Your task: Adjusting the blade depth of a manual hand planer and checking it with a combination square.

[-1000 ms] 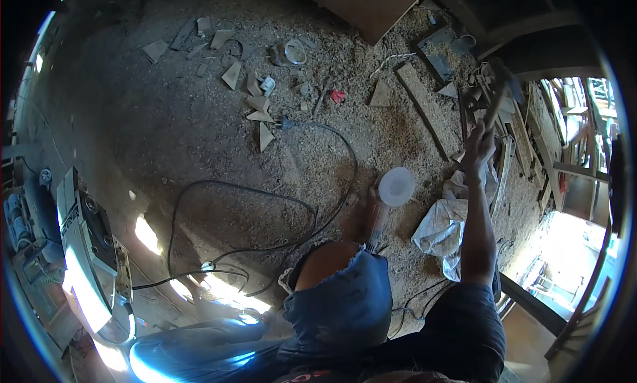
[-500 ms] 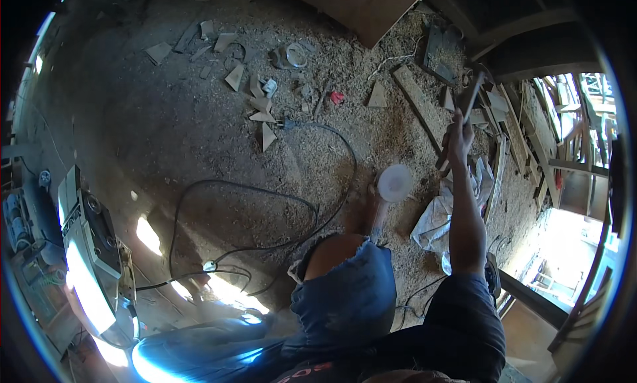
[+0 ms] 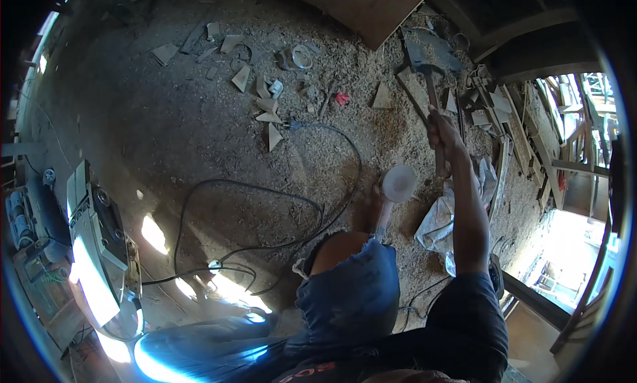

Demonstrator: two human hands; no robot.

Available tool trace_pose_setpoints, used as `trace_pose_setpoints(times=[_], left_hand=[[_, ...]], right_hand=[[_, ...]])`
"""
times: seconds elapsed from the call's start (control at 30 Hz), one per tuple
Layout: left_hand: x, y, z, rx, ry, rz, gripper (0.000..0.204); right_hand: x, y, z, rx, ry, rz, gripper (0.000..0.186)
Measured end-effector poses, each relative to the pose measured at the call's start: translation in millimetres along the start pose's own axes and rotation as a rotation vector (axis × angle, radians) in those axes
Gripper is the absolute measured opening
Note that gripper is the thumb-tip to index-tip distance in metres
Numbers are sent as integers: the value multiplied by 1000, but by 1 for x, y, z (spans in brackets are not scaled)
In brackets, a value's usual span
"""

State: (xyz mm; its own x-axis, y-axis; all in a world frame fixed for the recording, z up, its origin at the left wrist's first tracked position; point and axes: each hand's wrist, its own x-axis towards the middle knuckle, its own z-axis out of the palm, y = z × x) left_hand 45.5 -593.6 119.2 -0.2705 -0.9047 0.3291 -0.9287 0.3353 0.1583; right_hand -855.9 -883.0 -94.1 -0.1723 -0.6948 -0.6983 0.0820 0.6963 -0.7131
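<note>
My right hand (image 3: 449,141) is wrapped round the wooden handle of a hammer (image 3: 430,91), reaching forward at the right. Its dark, curved head lies crosswise at the far end, over a dark flat piece (image 3: 424,50) near the boards; whether they touch I cannot tell. The handle's butt sticks out below my fist. My left hand is out of view. Beside my bent knee stands a pale object with a round, disc-like top (image 3: 399,183) on a narrower shaft.
Wood shavings cover the ground, with several offcuts (image 3: 269,107) and a black cable (image 3: 265,189) lying on them. A crumpled pale sack (image 3: 436,227) lies by my right forearm. Long boards (image 3: 524,137) pile up at right; a machine (image 3: 103,230) stands at left.
My right hand and the hammer have swung left; its head now shows sideways above the dark flat piece. The whole view has shifted slightly.
</note>
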Motion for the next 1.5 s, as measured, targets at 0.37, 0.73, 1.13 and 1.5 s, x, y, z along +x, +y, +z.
trace_pose_setpoints(times=[0.37,0.73,1.13,1.5], left_hand=[[27,37,-1,-176,-32,-109,86],[63,89,8,-291,-58,-198,94],[48,68,12,-300,-30,-186,93],[42,54,10,-301,-3,-165,92]], right_hand=[[42,38,-36,-933,569,-1040,35],[15,0,-12,-836,696,-967,35],[64,52,-57,-1009,755,-955,42],[79,-36,-70,204,399,-302,24]])
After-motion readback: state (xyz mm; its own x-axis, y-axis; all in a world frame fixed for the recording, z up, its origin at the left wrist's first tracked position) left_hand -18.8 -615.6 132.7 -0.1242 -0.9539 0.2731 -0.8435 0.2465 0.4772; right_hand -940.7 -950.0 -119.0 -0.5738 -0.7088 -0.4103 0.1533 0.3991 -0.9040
